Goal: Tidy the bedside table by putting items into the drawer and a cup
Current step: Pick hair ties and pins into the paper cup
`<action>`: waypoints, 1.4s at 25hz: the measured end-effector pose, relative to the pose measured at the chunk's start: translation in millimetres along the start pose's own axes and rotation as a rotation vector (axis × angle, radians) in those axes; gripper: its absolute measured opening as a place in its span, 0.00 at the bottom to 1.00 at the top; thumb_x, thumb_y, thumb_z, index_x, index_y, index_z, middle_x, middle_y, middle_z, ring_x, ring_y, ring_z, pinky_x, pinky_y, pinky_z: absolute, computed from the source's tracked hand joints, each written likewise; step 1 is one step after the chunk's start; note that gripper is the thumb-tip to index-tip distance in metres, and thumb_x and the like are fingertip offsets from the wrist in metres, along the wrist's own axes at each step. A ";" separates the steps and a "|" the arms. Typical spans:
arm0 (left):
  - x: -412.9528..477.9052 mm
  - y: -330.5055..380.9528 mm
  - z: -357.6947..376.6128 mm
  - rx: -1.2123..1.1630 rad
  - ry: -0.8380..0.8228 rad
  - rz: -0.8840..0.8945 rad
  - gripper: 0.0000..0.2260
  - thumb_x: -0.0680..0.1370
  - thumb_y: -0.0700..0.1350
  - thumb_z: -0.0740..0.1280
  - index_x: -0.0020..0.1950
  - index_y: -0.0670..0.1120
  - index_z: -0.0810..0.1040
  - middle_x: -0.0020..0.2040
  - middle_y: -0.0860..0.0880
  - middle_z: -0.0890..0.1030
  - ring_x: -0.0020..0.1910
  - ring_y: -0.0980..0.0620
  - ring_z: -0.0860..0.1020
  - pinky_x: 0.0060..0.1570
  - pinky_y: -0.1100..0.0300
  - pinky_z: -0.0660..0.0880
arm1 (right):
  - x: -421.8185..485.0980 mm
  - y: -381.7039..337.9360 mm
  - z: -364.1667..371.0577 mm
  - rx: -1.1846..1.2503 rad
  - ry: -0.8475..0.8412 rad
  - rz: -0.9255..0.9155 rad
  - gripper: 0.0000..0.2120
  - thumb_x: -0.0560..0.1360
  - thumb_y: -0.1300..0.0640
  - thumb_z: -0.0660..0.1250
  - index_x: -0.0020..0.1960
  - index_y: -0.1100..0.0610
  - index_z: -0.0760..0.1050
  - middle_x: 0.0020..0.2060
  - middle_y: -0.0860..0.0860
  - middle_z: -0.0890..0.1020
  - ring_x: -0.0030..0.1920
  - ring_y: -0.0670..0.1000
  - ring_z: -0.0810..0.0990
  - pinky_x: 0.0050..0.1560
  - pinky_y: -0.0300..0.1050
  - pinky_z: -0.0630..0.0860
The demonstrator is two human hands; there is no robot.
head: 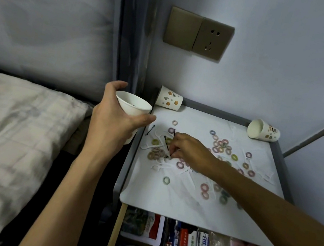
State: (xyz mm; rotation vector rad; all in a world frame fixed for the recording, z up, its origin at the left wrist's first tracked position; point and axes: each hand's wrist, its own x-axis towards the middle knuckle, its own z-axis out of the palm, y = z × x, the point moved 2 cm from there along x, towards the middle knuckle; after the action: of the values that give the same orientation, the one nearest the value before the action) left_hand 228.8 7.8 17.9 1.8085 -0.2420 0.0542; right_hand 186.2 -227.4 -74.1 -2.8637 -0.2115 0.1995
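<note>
The left hand grips a white paper cup just off the bedside table, at ten o'clock from the right hand, whose fingertips pinch a black hairpin on the tabletop.

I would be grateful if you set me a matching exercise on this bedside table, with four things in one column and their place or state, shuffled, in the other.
Things
1. plain white cup
2. flowered cup at the back right
3. drawer
4. hair ties

Place or state
a. scattered on the tabletop
b. lying on its side
c. pulled open, with things inside
d. gripped by the left hand

Pairs: 1-d, 2-b, 3-c, 4-a
</note>
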 end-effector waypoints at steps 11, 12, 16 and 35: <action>-0.2 1.4 3.5 -0.006 -0.005 -0.006 0.39 0.61 0.51 0.82 0.68 0.54 0.69 0.56 0.50 0.78 0.55 0.49 0.78 0.57 0.49 0.77 | 14.3 25.4 -40.2 0.197 0.217 0.478 0.07 0.72 0.58 0.75 0.49 0.58 0.84 0.44 0.53 0.86 0.45 0.51 0.82 0.49 0.44 0.78; -0.3 1.8 3.9 -0.012 -0.009 -0.009 0.39 0.61 0.51 0.82 0.68 0.54 0.68 0.56 0.49 0.78 0.56 0.49 0.78 0.57 0.48 0.77 | 23.2 24.1 -38.9 0.272 0.234 0.571 0.07 0.70 0.57 0.76 0.47 0.59 0.85 0.43 0.54 0.86 0.43 0.50 0.82 0.47 0.43 0.77; 0.0 1.4 4.1 0.001 -0.007 -0.010 0.39 0.61 0.50 0.82 0.68 0.53 0.68 0.55 0.50 0.77 0.55 0.50 0.77 0.56 0.51 0.77 | 52.5 9.8 -22.6 0.227 0.192 0.762 0.17 0.67 0.47 0.78 0.40 0.58 0.76 0.43 0.56 0.84 0.46 0.55 0.81 0.40 0.42 0.70; -6.7 8.4 11.7 -0.009 -0.065 0.007 0.38 0.63 0.50 0.81 0.69 0.52 0.68 0.57 0.51 0.76 0.54 0.53 0.75 0.48 0.62 0.72 | 22.4 18.7 -59.3 -0.050 -0.038 0.628 0.06 0.72 0.63 0.69 0.36 0.61 0.76 0.30 0.53 0.81 0.31 0.52 0.81 0.33 0.42 0.73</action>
State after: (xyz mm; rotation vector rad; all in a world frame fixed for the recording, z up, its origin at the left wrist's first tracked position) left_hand 219.6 -4.5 21.9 1.8020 -0.2942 -0.0006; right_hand 219.7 -256.3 -25.1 -2.8807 0.6926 0.3670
